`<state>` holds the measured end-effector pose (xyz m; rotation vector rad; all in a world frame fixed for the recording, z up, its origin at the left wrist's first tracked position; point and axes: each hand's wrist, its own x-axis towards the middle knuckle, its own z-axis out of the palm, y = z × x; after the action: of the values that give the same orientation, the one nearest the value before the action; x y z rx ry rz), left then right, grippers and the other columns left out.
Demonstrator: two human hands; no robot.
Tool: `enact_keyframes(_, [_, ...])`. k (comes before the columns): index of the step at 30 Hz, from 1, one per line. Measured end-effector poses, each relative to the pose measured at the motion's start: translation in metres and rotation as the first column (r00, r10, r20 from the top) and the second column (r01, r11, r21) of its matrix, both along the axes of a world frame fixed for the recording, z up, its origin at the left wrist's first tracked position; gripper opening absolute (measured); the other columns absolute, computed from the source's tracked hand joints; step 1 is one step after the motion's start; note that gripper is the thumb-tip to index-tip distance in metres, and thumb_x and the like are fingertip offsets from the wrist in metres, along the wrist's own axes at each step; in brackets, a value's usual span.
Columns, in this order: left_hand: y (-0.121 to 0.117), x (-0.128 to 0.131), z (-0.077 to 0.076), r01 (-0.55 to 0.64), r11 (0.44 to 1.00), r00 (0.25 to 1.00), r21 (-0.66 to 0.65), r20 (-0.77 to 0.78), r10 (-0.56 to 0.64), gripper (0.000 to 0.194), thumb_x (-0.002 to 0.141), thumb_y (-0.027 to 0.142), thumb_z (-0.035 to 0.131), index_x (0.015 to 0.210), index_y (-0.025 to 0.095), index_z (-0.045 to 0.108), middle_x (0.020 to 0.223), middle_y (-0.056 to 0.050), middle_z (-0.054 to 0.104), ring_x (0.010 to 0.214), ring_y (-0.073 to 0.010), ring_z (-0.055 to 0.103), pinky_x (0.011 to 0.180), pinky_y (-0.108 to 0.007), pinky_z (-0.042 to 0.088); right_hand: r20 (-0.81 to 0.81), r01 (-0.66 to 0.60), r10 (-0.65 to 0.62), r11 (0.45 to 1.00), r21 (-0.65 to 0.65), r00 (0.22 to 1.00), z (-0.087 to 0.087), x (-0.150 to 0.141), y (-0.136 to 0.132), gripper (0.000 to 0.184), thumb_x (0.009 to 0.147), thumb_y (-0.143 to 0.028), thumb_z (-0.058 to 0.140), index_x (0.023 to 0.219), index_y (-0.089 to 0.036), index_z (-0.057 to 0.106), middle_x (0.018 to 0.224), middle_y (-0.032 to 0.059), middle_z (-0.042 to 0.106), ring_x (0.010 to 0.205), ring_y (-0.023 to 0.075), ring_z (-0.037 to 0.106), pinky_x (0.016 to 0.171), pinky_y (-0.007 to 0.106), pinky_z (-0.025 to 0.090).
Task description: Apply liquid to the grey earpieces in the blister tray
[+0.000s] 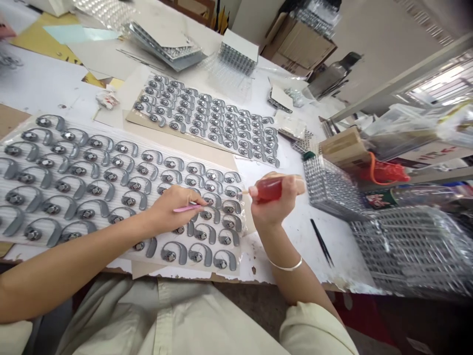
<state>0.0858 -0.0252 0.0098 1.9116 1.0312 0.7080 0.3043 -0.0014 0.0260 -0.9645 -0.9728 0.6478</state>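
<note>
My left hand (170, 207) is closed around a pair of pink tweezers (187, 207), whose tip is over the near board of grey ear-hook earphone parts (206, 233). My right hand (273, 209) grips a squeeze bottle of red liquid (269, 189), tilted so its thin nozzle points left above the board's right edge. Rows of the curved grey parts, each with a round metallic piece, lie on this board. Whether the tweezers or the nozzle touch a part, I cannot tell.
Behind lies a second board of similar grey parts (212, 118). Black tweezers (321, 241) rest on the table to my right, near stacked clear plastic trays (414, 246). Farther back are more trays (238, 54), a cardboard box (303, 47) and crumpled tissue (107, 98).
</note>
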Motion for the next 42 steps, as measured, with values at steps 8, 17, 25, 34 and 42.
enact_keyframes(8, [-0.01, -0.007, 0.028, -0.055, 0.987, 0.998, 0.151, -0.005, 0.056, 0.019, 0.084, 0.022, 0.057, 0.091, 0.014, 0.072, 0.078, -0.004, 0.074, 0.058, -0.015, 0.067, 0.048, -0.02, 0.051, -0.145, -0.066, 0.046, 0.989, -0.135, 0.988, 0.012, 0.002, -0.006, 0.039, 0.076, -0.046, 0.062, 0.068, -0.022, 0.033, 0.056, -0.0096, 0.041, 0.037, 0.0062, 0.045, 0.03, 0.019, 0.036])
enact_keyframes(17, [-0.043, -0.011, 0.001, 0.219, 0.768, 0.975, 0.602, -0.164, -0.149, 0.026, 0.083, 0.008, 0.046, 0.104, 0.013, 0.06, 0.104, -0.008, 0.071, 0.089, -0.0161, 0.07, 0.058, -0.021, 0.056, 0.39, -0.172, 0.154, 0.985, 0.011, 0.908, -0.011, -0.019, -0.051, 0.013, 0.077, -0.03, 0.066, 0.075, -0.019, 0.059, 0.069, 0.0001, 0.057, 0.059, 0.0125, 0.056, 0.053, 0.029, 0.047])
enact_keyframes(25, [-0.046, -0.004, -0.009, 0.248, 0.681, 0.955, 0.689, -0.292, -0.053, 0.023, 0.084, 0.008, 0.045, 0.1, 0.01, 0.062, 0.102, -0.012, 0.071, 0.065, -0.0145, 0.069, 0.05, -0.024, 0.054, 0.531, -0.167, 0.106, 0.984, 0.069, 0.841, -0.018, -0.018, -0.051, 0.017, 0.074, -0.032, 0.067, 0.082, -0.019, 0.059, 0.068, 0.0011, 0.057, 0.057, 0.0144, 0.054, 0.051, 0.031, 0.045])
enact_keyframes(34, [-0.053, 0.004, -0.008, 0.3, 0.491, 0.923, 0.818, -0.38, 0.067, 0.021, 0.087, 0.003, 0.043, 0.09, 0.006, 0.064, 0.094, -0.017, 0.071, 0.05, -0.0152, 0.063, 0.039, -0.028, 0.048, 0.547, -0.221, 0.145, 0.972, 0.075, 0.824, -0.016, -0.022, -0.051, 0.012, 0.075, -0.026, 0.067, 0.082, -0.019, 0.06, 0.066, 0.0009, 0.057, 0.057, 0.0137, 0.054, 0.05, 0.03, 0.045])
enact_keyframes(42, [-0.055, 0.005, -0.012, 0.304, 0.477, 0.916, 0.825, -0.39, 0.09, 0.018, 0.085, 0.003, 0.046, 0.089, 0.006, 0.064, 0.093, -0.018, 0.071, 0.049, -0.0155, 0.061, 0.039, -0.028, 0.047, 0.56, -0.251, 0.183, 0.967, 0.046, 0.808, -0.018, -0.023, -0.05, 0.014, 0.073, -0.023, 0.068, 0.084, -0.019, 0.06, 0.064, -0.0002, 0.056, 0.057, 0.0136, 0.053, 0.051, 0.03, 0.044])
